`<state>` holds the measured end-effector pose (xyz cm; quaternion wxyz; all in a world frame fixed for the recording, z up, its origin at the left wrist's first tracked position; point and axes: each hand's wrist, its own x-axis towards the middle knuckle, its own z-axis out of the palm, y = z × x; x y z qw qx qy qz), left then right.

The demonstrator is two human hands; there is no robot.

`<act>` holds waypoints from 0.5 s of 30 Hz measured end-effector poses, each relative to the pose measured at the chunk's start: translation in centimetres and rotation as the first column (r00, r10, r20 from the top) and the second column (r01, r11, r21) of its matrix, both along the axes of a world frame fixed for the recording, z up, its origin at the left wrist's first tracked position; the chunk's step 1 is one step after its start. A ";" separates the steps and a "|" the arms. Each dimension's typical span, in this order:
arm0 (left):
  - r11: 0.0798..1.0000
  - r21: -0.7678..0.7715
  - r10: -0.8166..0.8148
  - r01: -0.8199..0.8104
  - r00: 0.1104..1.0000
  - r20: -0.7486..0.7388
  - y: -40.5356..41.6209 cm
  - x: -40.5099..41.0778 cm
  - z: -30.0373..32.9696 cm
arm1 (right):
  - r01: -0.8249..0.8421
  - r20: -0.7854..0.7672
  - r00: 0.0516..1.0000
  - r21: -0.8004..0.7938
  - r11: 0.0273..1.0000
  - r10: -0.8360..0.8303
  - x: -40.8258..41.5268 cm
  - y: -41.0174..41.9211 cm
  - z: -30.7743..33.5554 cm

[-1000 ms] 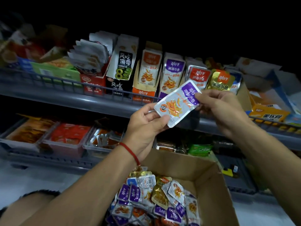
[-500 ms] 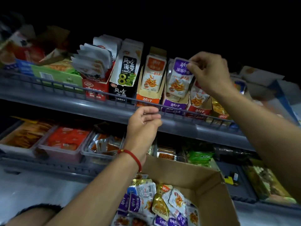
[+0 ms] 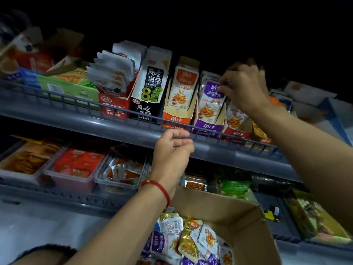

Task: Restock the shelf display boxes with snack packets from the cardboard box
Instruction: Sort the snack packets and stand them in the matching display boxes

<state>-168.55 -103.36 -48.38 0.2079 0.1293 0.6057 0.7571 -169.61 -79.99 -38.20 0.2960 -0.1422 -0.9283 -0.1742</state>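
My right hand (image 3: 243, 88) pinches the top edge of the purple-label snack packet (image 3: 210, 101), which stands upright in the purple display box (image 3: 208, 127) on the upper shelf (image 3: 95, 121). My left hand (image 3: 172, 150) hangs loosely curled and holds nothing, above the cardboard box (image 3: 229, 209) of packets.

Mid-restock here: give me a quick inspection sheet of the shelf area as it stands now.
Surface: upper shelf with rail, boxes lined along it.
Job's things: purple packet standing in purple display box; cardboard box below, packets inside.
Clutter: lower-shelf plastic trays of snacks.
Grippers: right hand pinches the purple packet's top; left hand loosely curled, holds nothing.
Cables: nothing seen.
Surroundings: dark above the shelf.
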 end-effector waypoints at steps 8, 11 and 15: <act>0.999 -0.048 -0.005 0.005 1.000 -0.009 0.1 0.2 -0.2 | 0.010 0.008 1.000 0.051 0.999 -0.010 -1.3 0.4 -0.3; 0.998 -0.063 -0.010 0.009 1.000 -0.021 0.1 0.2 -0.3 | 0.006 -0.011 1.000 0.061 0.998 -0.005 -1.2 0.5 -0.4; 0.992 -0.118 -0.045 0.040 0.998 -0.043 0.1 0.2 -0.7 | -0.099 -0.070 0.992 0.107 0.989 0.107 0.4 0.1 -0.4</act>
